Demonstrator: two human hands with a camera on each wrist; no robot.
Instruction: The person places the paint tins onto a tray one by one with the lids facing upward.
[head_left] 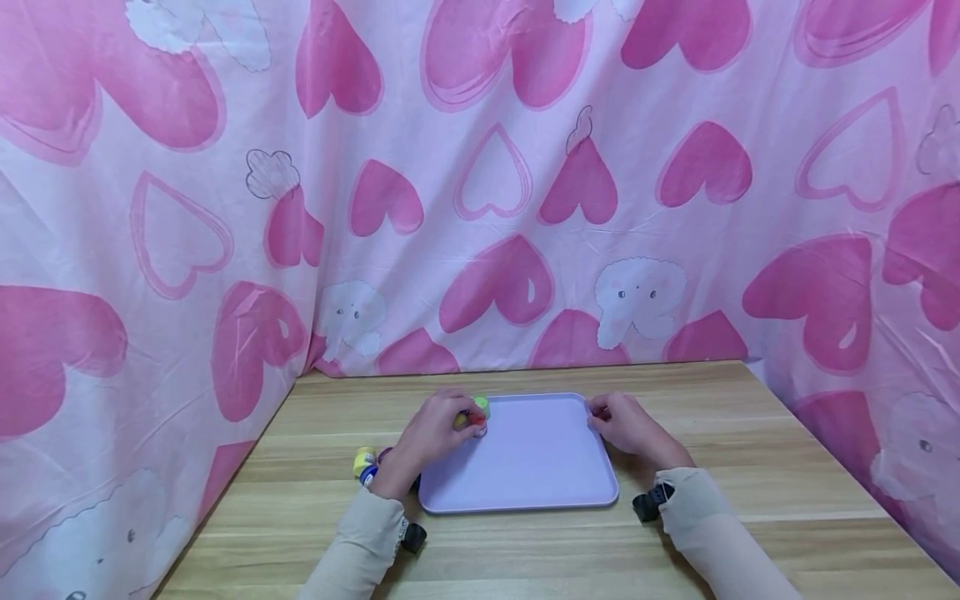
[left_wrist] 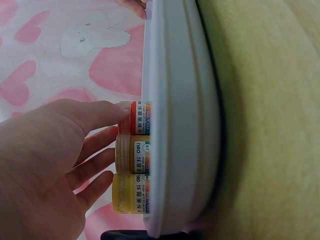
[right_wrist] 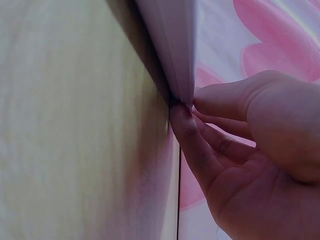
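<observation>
A shallow lilac tray [head_left: 540, 467] lies on the table between both hands. My left hand [head_left: 438, 429] reaches over its left side and holds a red-lidded paint jar [left_wrist: 126, 118], thumb against the lid. Lined up with that jar stand an ochre paint jar [left_wrist: 125, 154] and a yellow paint jar [left_wrist: 131, 194], partly behind the tray's rim in the left wrist view. A green-lidded jar [head_left: 482, 406] shows just beyond the left fingers. My right hand [head_left: 626, 425] pinches the tray's right rim, thumb above and fingertips at its underside in the right wrist view.
Left of the tray, another yellow jar [head_left: 364, 461] and a blue-lidded jar [head_left: 368, 476] stand on the wooden table [head_left: 300, 533], with a purple-lidded jar [head_left: 385, 454] half hidden by the left wrist. A pink heart-patterned curtain [head_left: 495, 275] closes off the back and sides.
</observation>
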